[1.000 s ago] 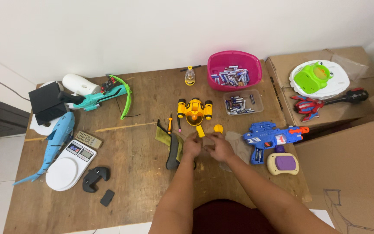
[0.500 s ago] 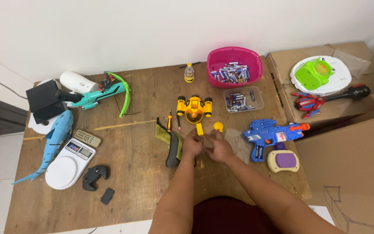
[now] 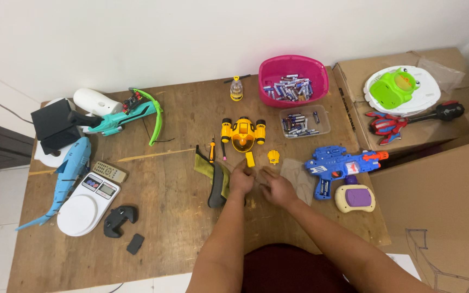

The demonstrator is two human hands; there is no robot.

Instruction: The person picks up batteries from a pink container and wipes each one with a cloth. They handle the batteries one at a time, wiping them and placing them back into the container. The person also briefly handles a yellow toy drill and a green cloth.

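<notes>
My left hand [image 3: 241, 180] and my right hand [image 3: 278, 188] meet at the middle of the wooden table [image 3: 164, 184], fingers curled toward each other. Whatever lies between the fingertips is too small to make out. Just beyond them lie a small yellow bar-shaped part [image 3: 250, 159] and a yellow cap [image 3: 273, 157]. A yellow toy vehicle [image 3: 243, 133] stands farther back. An orange screwdriver [image 3: 211, 149] and a thin pink one [image 3: 224, 151] lie to its left. An olive cloth with a black object [image 3: 215, 180] touches my left hand's side. A clear plastic bag [image 3: 298, 176] lies by my right hand.
To the right are a blue toy gun [image 3: 343, 163] and a cream and purple toy [image 3: 355, 197]. A clear battery box [image 3: 303, 122] and a pink battery basin [image 3: 293, 80] stand at the back. A scale [image 3: 85, 209], a shark toy [image 3: 67, 179] and a crossbow toy [image 3: 131, 114] fill the left. Cardboard boxes [image 3: 441, 179] stand at the right.
Both hands stay together at the table's middle, with only small finger movements. The camera has shifted slightly, so everything sits a little higher in view.
</notes>
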